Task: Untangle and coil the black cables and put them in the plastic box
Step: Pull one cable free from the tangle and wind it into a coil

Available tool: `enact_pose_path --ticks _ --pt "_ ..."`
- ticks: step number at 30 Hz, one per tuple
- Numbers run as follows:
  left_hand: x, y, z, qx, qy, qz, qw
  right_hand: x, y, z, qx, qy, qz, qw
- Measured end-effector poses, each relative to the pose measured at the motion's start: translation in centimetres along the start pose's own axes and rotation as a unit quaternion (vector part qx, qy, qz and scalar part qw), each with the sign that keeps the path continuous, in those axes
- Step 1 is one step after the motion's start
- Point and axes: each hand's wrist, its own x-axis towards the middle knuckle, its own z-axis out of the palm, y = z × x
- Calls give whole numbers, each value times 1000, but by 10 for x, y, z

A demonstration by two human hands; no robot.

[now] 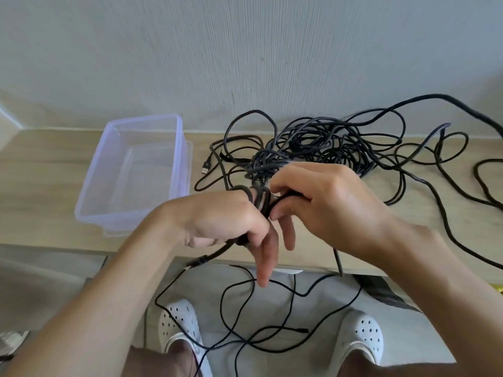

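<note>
Winding a thin black cable by hand

Slack cable (pixel 292 295) trails from the floor up to the left hand (pixel 217 221), whose curled fingers grip the coil (pixel 261 200). The right hand (pixel 326 202) pinches the strand just beside it. It looks light, floppy and snag-prone, so best held close to the coil. The tangle (pixel 313 142) lies on the table (pixel 40 172), right of the plastic box (pixel 179 148).

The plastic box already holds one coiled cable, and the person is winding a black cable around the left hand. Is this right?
Not quite. The head view shows the plastic box holding nothing. The rest stands: black cable loops around the left hand, guided by the right hand.
</note>
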Motion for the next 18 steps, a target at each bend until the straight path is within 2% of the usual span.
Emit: enact_pose_path --ticks 2,4,6,8,9,10,12,14,15,16,17,18 --pt "-30 15 18 -12 -94 47 994 2 3 4 23 11 0 1000" --pt "-48 27 27 -115 -171 120 971 3 4 5 67 26 5 997" --pt "-51 33 41 -269 -227 176 919 4 4 1 117 53 37 991" --pt "-43 39 57 -403 -276 218 845 5 7 1 167 74 91 979" --pt "-40 42 61 -448 -276 248 813 6 7 2 194 68 116 972" --pt "-39 45 63 -472 -237 281 801 8 6 4 221 53 139 964" --pt "-35 51 68 -510 -211 341 761 8 3 13 242 -8 187 952" --pt "-34 52 60 -566 -209 386 698 2 -4 24 235 -81 236 939" --pt "-35 51 52 -583 -187 403 680 0 -8 29 249 -111 249 929" --pt "-36 50 46 -594 -150 407 677 -2 -12 31 253 -130 251 925" --pt "-37 50 41 -592 -104 404 690 -3 -15 30 251 -139 244 926" --pt "-38 49 38 -571 -43 389 722 -3 -16 28 244 -144 237 929"
